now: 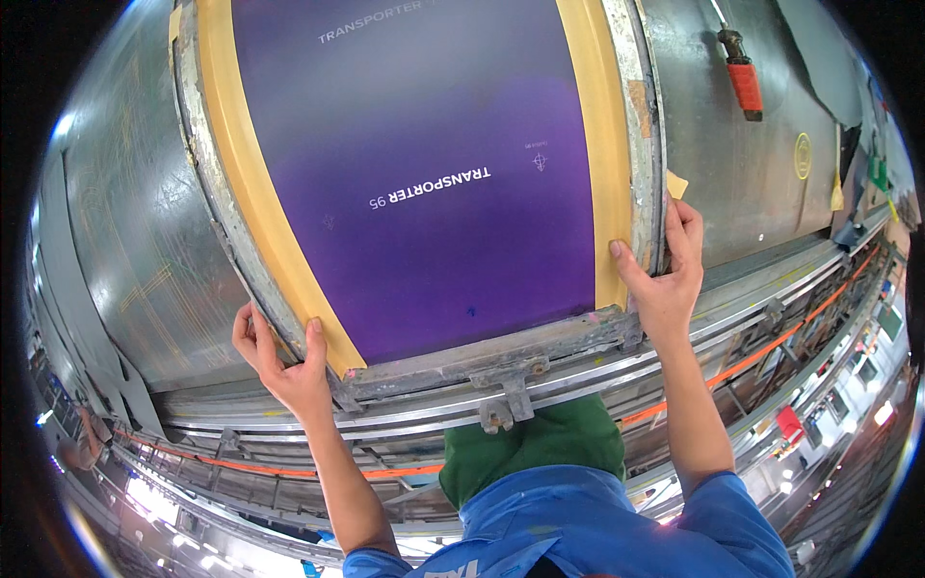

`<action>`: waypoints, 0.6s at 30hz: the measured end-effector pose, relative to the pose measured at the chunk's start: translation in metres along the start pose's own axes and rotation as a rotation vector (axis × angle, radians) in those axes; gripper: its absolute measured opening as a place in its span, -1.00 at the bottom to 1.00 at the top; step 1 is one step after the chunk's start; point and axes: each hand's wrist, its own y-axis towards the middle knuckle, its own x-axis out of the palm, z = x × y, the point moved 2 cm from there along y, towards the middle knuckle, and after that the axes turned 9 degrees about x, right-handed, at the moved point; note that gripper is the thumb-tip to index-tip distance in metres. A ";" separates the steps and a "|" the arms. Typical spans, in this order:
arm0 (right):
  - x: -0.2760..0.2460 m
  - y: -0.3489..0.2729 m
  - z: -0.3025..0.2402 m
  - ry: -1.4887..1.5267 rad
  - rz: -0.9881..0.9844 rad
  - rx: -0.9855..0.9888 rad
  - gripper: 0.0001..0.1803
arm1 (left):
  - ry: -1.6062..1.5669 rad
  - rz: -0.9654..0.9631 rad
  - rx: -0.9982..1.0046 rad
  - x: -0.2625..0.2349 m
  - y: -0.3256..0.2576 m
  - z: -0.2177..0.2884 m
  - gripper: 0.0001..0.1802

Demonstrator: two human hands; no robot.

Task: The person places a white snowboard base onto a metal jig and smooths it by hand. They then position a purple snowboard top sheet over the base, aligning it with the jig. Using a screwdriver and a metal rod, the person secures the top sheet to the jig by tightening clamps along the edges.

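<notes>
In front of me lies a worn, paint-stained metal frame (214, 173), with tan tape (252, 154) along the inner sides. Inside it shows a dark purple printed surface (443, 255) with white lettering and small marks. My left hand (294, 371) grips the near left corner, thumb on the inner side and fingers around the outer edge. My right hand (672, 289) holds the right side near the close corner. Its thumb rests by the tape and its fingers wrap the outside, next to a small tan tape scrap (677, 184).
A tool with a red handle (745, 89) lies on the metal table (713, 144) at the far right, near a yellow brush-like item (837, 193). Grey sheets hang at the left and right. Metal rails with a clamp (506, 405) and an orange strip (752, 366) run along the near edge.
</notes>
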 end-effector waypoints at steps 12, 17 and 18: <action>0.004 -0.003 0.003 -0.040 0.005 -0.019 -0.16 | 0.086 -0.254 0.344 0.030 0.015 0.122 -0.21; 0.001 -0.002 0.005 -0.086 0.020 -0.067 -0.15 | 0.208 -0.428 0.338 0.081 0.011 0.130 -0.05; 0.002 -0.004 0.005 -0.094 0.024 -0.077 -0.14 | 0.207 -0.430 0.350 0.083 0.010 0.128 -0.03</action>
